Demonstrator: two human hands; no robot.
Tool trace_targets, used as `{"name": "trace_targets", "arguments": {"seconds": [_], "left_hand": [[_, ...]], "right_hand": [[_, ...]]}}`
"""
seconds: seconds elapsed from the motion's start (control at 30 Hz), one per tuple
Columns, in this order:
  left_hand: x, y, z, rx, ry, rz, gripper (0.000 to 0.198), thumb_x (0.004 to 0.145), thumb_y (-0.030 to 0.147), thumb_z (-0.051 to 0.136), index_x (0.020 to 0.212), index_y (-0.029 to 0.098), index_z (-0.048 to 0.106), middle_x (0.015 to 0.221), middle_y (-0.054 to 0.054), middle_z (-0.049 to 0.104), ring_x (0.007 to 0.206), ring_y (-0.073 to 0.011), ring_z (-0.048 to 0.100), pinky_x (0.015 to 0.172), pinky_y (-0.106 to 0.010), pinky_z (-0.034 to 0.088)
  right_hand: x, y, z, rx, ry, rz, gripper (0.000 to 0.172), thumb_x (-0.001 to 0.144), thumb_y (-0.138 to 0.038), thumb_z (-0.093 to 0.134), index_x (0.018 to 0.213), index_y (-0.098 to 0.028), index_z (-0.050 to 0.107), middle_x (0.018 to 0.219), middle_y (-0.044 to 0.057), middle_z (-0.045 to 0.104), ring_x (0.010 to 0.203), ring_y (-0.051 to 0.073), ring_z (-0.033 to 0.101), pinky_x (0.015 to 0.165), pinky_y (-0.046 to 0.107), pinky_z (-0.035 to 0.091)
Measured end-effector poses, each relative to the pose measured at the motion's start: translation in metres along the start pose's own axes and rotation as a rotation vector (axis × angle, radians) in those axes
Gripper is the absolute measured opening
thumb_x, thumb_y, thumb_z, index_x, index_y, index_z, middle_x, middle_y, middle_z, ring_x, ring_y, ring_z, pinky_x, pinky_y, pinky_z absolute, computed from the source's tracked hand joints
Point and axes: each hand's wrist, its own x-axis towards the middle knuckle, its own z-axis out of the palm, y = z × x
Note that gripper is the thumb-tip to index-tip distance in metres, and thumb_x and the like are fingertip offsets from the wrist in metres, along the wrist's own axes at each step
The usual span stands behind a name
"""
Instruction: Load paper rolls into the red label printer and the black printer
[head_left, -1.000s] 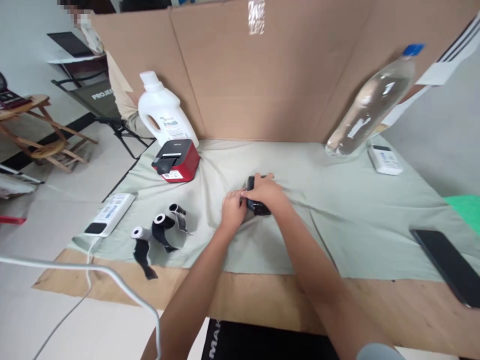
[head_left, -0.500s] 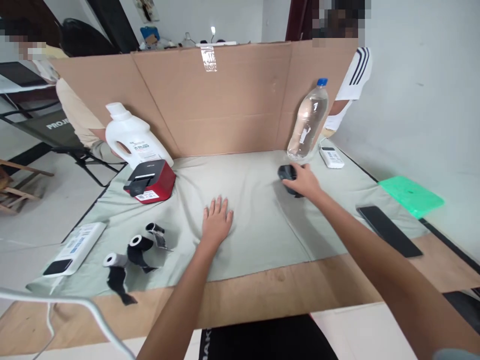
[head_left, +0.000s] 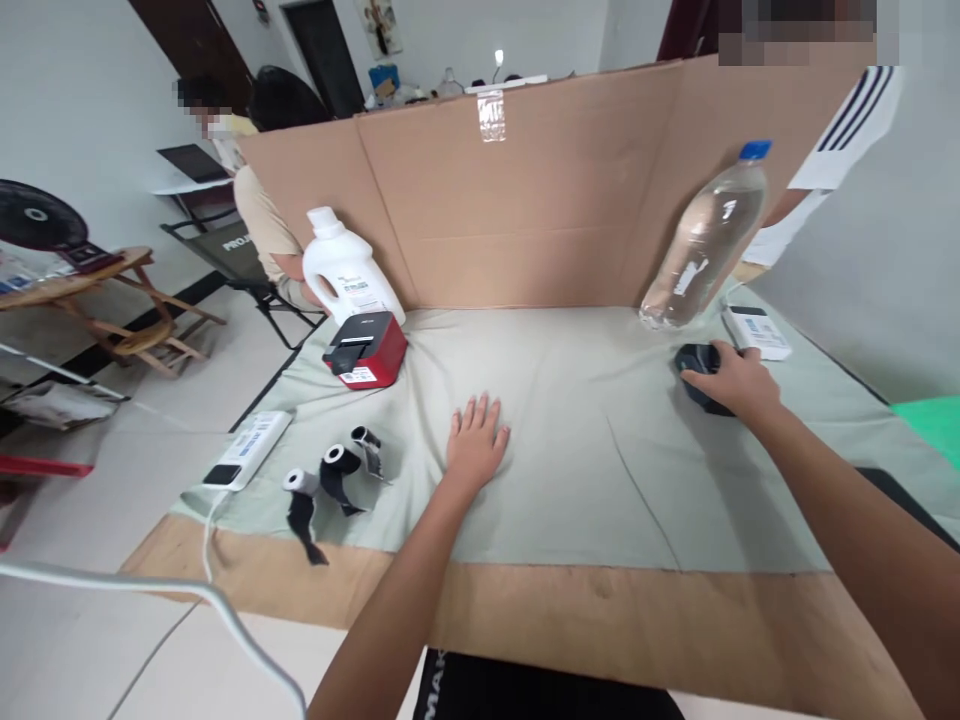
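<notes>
My left hand (head_left: 476, 440) lies flat on the grey-green cloth (head_left: 555, 500), fingers spread, holding nothing. At the right, my right hand (head_left: 739, 380) grips a small black object (head_left: 697, 375) from its right side; what it is cannot be made out. Behind that object a clear bottle with a blue cap (head_left: 705, 245) leans against the cardboard. A white device (head_left: 757, 332) lies just beyond my right hand. To the left of my left hand are a red and black box-shaped device (head_left: 371, 350) and several rolls, one of them black (head_left: 337, 470).
A cardboard screen (head_left: 525, 200) stands along the back. A white jug (head_left: 349, 270) leans at its left end. A white power strip (head_left: 247, 450) lies at the left edge. People sit beyond the screen.
The view has turned left, so things appear farther right. My right hand and the black object have moved right, nearer the white device. My left hand stays flat.
</notes>
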Motion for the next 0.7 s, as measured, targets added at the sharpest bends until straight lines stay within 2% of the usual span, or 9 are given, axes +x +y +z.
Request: {"name": "trace_targets", "arguments": {"seconds": [0.1,0.17,0.2,0.27,0.37,0.47,0.57,0.63,0.7], "left_hand": [[0.002,-0.001,0.001,-0.060,0.018,-0.003,0.057,0.105,0.039,0.038,0.159,0.023,0.040,0.169,-0.007,0.030,0.158,-0.0311,0.025,0.128,-0.059,0.021],[0.002,-0.001,-0.001,-0.137,0.039,0.002,0.056,0.103,0.036,0.044,0.156,0.020,0.044,0.168,-0.010,0.033,0.157,-0.0319,0.027,0.128,-0.060,0.021],[0.001,-0.001,-0.005,-0.196,0.058,-0.003,0.056,0.101,0.033,0.047,0.155,0.017,0.046,0.166,-0.012,0.036,0.157,-0.0318,0.030,0.129,-0.058,0.022],[-0.005,-0.002,-0.017,-0.361,0.137,-0.024,0.056,0.098,0.027,0.052,0.152,0.013,0.049,0.162,-0.015,0.044,0.154,-0.0299,0.036,0.129,-0.052,0.027],[-0.022,-0.016,-0.049,-0.648,0.378,-0.057,0.051,0.097,0.026,0.054,0.147,0.016,0.055,0.154,-0.013,0.054,0.146,-0.0253,0.048,0.124,-0.042,0.038],[-0.035,-0.056,-0.091,-0.806,0.632,-0.137,0.042,0.097,0.030,0.057,0.138,0.023,0.062,0.145,-0.009,0.063,0.138,-0.0247,0.057,0.120,-0.041,0.042],[-0.030,-0.120,-0.125,-0.928,0.815,-0.329,0.037,0.090,0.028,0.063,0.126,0.021,0.068,0.137,-0.010,0.067,0.133,-0.0266,0.059,0.119,-0.044,0.042],[-0.018,-0.164,-0.138,-1.060,0.885,-0.442,0.036,0.086,0.024,0.064,0.121,0.019,0.068,0.134,-0.012,0.069,0.130,-0.0260,0.061,0.117,-0.043,0.045],[-0.003,-0.201,-0.143,-1.145,0.871,-0.526,0.038,0.083,0.023,0.065,0.121,0.020,0.067,0.138,-0.013,0.066,0.132,-0.0260,0.060,0.116,-0.043,0.045]], "right_hand": [[-0.012,-0.014,0.007,-0.099,0.168,-0.121,0.084,0.079,-0.061,0.073,0.149,-0.019,0.053,0.150,0.035,0.040,0.128,0.059,0.046,0.088,0.072,0.035],[-0.034,-0.041,0.013,-0.143,0.300,-0.273,0.083,0.085,-0.060,0.065,0.154,-0.017,0.048,0.159,0.033,0.033,0.135,0.056,0.039,0.094,0.072,0.032],[-0.049,-0.060,0.017,-0.140,0.327,-0.349,0.081,0.087,-0.058,0.063,0.155,-0.017,0.046,0.160,0.031,0.033,0.136,0.053,0.040,0.097,0.070,0.032],[-0.084,-0.102,0.031,-0.088,0.285,-0.482,0.075,0.088,-0.050,0.061,0.154,-0.017,0.046,0.158,0.027,0.040,0.134,0.047,0.045,0.101,0.066,0.034],[-0.139,-0.168,0.058,0.078,0.137,-0.641,0.061,0.090,-0.042,0.055,0.146,-0.018,0.053,0.153,0.022,0.050,0.132,0.040,0.051,0.106,0.064,0.034],[-0.177,-0.230,0.087,0.293,-0.048,-0.780,0.055,0.089,-0.036,0.054,0.142,-0.022,0.057,0.151,0.017,0.054,0.135,0.036,0.053,0.111,0.060,0.036],[-0.191,-0.298,0.113,0.531,-0.184,-0.844,0.058,0.088,-0.033,0.055,0.145,-0.023,0.055,0.151,0.014,0.055,0.140,0.031,0.050,0.117,0.052,0.039],[-0.192,-0.351,0.131,0.683,-0.245,-0.825,0.063,0.087,-0.035,0.058,0.148,-0.021,0.052,0.152,0.013,0.054,0.143,0.030,0.048,0.120,0.049,0.038],[-0.193,-0.405,0.151,0.807,-0.316,-0.758,0.073,0.084,-0.037,0.064,0.153,-0.019,0.046,0.155,0.014,0.051,0.146,0.032,0.045,0.123,0.050,0.035]]}}
